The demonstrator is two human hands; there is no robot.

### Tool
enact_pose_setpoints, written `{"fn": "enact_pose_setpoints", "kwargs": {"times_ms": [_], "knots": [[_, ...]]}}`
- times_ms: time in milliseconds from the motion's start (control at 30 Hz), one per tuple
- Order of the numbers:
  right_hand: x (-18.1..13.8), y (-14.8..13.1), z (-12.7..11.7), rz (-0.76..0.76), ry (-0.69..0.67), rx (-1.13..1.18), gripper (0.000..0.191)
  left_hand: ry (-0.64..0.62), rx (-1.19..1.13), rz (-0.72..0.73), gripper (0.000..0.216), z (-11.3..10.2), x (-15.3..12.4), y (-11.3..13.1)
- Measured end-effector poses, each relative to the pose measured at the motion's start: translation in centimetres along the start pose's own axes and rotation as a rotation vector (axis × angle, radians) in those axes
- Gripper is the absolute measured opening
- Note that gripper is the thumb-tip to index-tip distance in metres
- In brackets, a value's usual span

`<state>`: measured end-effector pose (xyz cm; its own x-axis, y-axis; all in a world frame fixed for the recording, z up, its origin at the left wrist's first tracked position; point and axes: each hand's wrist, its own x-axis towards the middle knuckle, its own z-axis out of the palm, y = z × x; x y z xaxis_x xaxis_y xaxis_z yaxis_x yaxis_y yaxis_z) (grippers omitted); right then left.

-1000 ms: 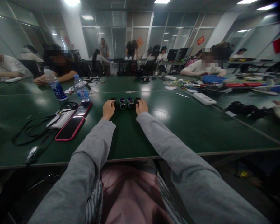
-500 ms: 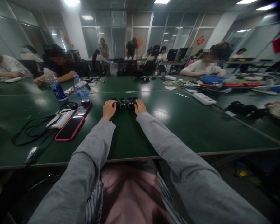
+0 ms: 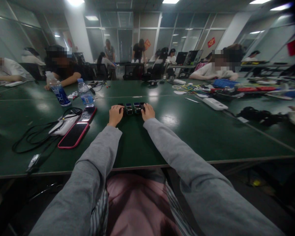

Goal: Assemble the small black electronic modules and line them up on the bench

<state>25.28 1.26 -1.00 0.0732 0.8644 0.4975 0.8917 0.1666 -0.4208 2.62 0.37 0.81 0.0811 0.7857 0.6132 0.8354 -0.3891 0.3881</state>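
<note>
Two small electronic modules, a left one (image 3: 129, 108) and a right one (image 3: 137, 108), stand side by side on the green table, with a narrow gap between them. Each looks like a bare circuit board with a small dark screen on top. My left hand (image 3: 116, 115) is curled over a black block (image 3: 120, 106) just left of the left module. At the right module's outer side, my right hand (image 3: 148, 112) grips another black block (image 3: 142, 105). The hands partly cover both blocks, and whether these join the modules I cannot tell.
Left of my arms lie a pink-cased phone (image 3: 73, 135), a second phone (image 3: 88, 114), a white device (image 3: 64, 125) with a black cord, and two water bottles (image 3: 85, 93). A white power strip (image 3: 215, 104) and tangled cables lie right. Several people sit around.
Both my hands have shifted very slightly to the right at their fingers, still at the black blocks. Across the table at left, a person's hand has moved.
</note>
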Motion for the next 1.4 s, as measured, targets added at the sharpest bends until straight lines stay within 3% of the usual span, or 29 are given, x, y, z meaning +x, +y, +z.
{"fn": "enact_pose_setpoints", "kwargs": {"times_ms": [167,300,433,1000,1267,1400], "knots": [[-0.7,-0.9,-0.5,-0.213,-0.035,-0.04,0.044,0.001,0.035,0.084,0.031,-0.6,-0.5,2.1],[-1.2,-1.6,-0.6,-0.322,-0.118,-0.064,0.044,-0.111,0.08,0.156,0.031,-0.7,-0.9,3.4],[-1.5,-1.8,-0.7,-0.337,-0.142,-0.073,0.047,-0.172,0.088,0.156,0.035,-0.5,-1.1,3.2],[-1.7,-1.8,-0.6,-0.424,-0.174,-0.087,0.057,-0.181,0.057,0.128,0.034,-0.1,-0.8,2.2],[-1.8,-1.8,-0.3,-0.42,-0.181,-0.093,0.06,-0.181,0.055,0.128,0.035,0.0,-0.8,2.1],[-1.4,-1.8,-0.7,-0.366,-0.117,-0.067,0.058,-0.176,0.045,0.14,0.036,0.1,-0.8,2.1]]}}
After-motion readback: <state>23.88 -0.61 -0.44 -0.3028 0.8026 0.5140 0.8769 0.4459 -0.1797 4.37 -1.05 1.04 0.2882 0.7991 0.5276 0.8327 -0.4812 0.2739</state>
